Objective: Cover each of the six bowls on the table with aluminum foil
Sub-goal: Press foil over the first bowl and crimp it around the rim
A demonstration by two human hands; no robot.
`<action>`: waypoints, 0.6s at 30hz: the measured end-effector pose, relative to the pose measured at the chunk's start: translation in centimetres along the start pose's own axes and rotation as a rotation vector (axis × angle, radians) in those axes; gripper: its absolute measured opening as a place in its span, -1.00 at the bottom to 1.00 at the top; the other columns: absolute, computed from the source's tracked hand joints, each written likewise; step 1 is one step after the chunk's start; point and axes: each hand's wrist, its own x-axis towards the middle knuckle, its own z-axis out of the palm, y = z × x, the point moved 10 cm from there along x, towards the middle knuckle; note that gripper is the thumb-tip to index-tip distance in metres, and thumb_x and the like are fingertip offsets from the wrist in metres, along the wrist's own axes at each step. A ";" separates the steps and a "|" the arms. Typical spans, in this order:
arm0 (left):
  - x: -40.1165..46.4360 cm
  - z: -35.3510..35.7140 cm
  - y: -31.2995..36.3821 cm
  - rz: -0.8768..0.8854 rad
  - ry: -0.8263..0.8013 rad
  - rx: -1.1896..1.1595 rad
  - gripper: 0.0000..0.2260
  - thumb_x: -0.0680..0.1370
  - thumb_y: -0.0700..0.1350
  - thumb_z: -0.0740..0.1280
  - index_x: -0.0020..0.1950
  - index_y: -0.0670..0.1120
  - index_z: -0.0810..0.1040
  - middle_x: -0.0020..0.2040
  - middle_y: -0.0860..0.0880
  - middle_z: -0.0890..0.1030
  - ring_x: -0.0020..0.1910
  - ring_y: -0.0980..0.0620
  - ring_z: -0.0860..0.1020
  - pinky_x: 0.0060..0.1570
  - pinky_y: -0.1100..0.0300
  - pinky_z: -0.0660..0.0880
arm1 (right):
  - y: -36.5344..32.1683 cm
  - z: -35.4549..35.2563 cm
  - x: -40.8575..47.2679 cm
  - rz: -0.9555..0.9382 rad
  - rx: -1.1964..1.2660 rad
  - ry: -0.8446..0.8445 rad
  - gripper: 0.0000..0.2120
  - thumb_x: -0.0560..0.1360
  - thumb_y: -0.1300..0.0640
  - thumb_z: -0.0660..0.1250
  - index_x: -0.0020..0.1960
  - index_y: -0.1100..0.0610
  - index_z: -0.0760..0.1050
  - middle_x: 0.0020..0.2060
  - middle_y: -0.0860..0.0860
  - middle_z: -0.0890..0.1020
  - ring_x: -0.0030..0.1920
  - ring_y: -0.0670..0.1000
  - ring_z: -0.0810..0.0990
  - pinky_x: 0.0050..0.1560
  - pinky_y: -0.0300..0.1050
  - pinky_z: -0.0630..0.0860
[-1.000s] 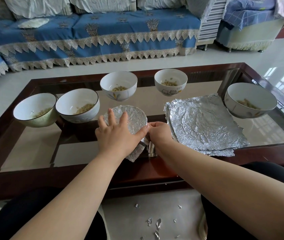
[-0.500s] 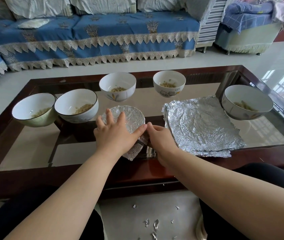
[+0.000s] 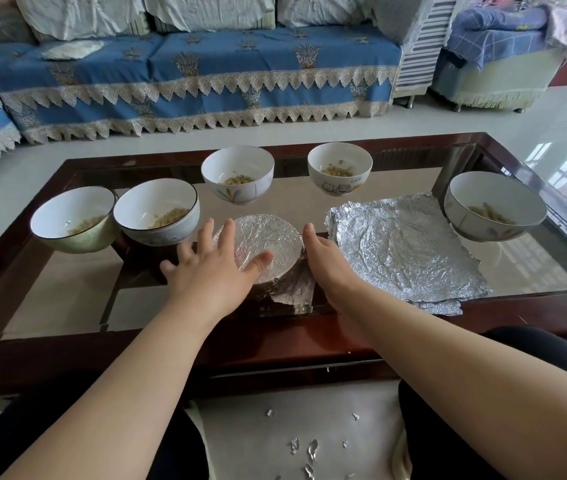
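Observation:
A foil-covered bowl point(image 3: 268, 244) stands near the front middle of the glass table point(image 3: 309, 337). My left hand point(image 3: 216, 268) lies flat with spread fingers over its left side, thumb on the foil top. My right hand point(image 3: 327, 261) rests against the bowl's right side with straight fingers. Loose foil hangs at the bowl's front point(image 3: 294, 289). A stack of foil sheets point(image 3: 403, 251) lies to the right. Uncovered bowls with grain stand at far left point(image 3: 74, 223), left point(image 3: 157, 211), back middle point(image 3: 237, 173), back right point(image 3: 340, 168) and far right point(image 3: 495, 206).
A blue-covered sofa point(image 3: 199, 74) runs behind the table, and an armchair point(image 3: 496, 53) stands at the back right. Small foil scraps point(image 3: 304, 448) lie on the floor between my knees.
My left hand has slid to the bowl's left side with fingers spread wider. My right hand has left the front foil edge and moved up along the bowl's right side.

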 end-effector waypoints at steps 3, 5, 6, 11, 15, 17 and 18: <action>0.9 0.1 0.8 0.091 0.041 0.005 -0.04 0.33 0.58 -0.27 0.62 0.09 -0.20 0.63 -0.05 -0.25 0.59 -0.22 -0.20 0.48 -0.31 -0.13 | 0.2 -0.4 0.2 0.012 0.001 0.012 -0.40 0.63 -0.21 -0.05 0.23 0.24 0.52 0.07 0.15 0.62 0.11 0.11 0.58 0.27 0.11 0.45; 1.2 0.5 1.9 0.205 0.039 0.000 0.03 0.26 0.63 -0.34 0.62 0.10 -0.22 0.62 -0.07 -0.27 0.59 -0.18 -0.24 0.52 -0.23 -0.19 | 0.0 -0.3 0.1 0.011 0.012 -0.008 -0.35 0.60 -0.27 -0.04 0.23 0.23 0.52 0.07 0.14 0.62 0.11 0.11 0.59 0.27 0.13 0.45; 1.3 0.9 2.3 0.248 0.027 0.012 0.07 0.21 0.64 -0.36 0.62 0.11 -0.23 0.62 -0.07 -0.26 0.59 -0.18 -0.25 0.53 -0.20 -0.19 | 0.0 -0.1 0.2 0.003 0.028 -0.020 -0.32 0.57 -0.31 -0.03 0.25 0.22 0.50 0.10 0.13 0.62 0.13 0.11 0.58 0.28 0.14 0.44; 1.4 2.1 2.8 0.284 -0.023 0.030 0.10 0.15 0.64 -0.40 0.62 0.14 -0.22 0.63 -0.09 -0.23 0.59 -0.17 -0.27 0.52 -0.15 -0.16 | -0.4 -0.6 0.2 -0.120 -0.047 0.002 -0.54 0.63 -0.18 0.02 0.21 0.17 0.43 -0.08 -0.02 0.52 0.00 0.00 0.49 0.05 -0.08 0.38; 1.2 2.1 2.9 0.285 -0.012 0.044 0.10 0.16 0.63 -0.43 0.62 0.13 -0.21 0.63 -0.11 -0.22 0.59 -0.19 -0.27 0.52 -0.15 -0.17 | 0.5 -0.2 0.4 -0.129 -0.033 -0.003 -0.61 0.63 -0.17 0.07 0.11 0.14 0.42 -0.22 -0.07 0.49 -0.14 -0.02 0.47 -0.04 -0.09 0.38; 1.1 2.0 3.0 0.284 -0.005 0.060 0.09 0.18 0.61 -0.41 0.62 0.11 -0.19 0.63 -0.13 -0.22 0.59 -0.20 -0.26 0.52 -0.15 -0.18 | 0.8 -0.1 0.6 -0.117 0.013 0.000 -0.63 0.62 -0.17 0.09 0.07 0.13 0.42 -0.23 -0.05 0.51 -0.17 -0.03 0.48 -0.04 -0.04 0.41; 1.1 1.9 3.1 0.282 -0.002 0.063 0.07 0.19 0.60 -0.39 0.62 0.11 -0.19 0.63 -0.13 -0.22 0.59 -0.21 -0.25 0.52 -0.14 -0.19 | 0.9 -0.2 0.6 -0.109 0.040 0.004 -0.64 0.62 -0.17 0.10 0.04 0.12 0.43 -0.23 -0.04 0.51 -0.19 -0.02 0.49 -0.04 0.00 0.43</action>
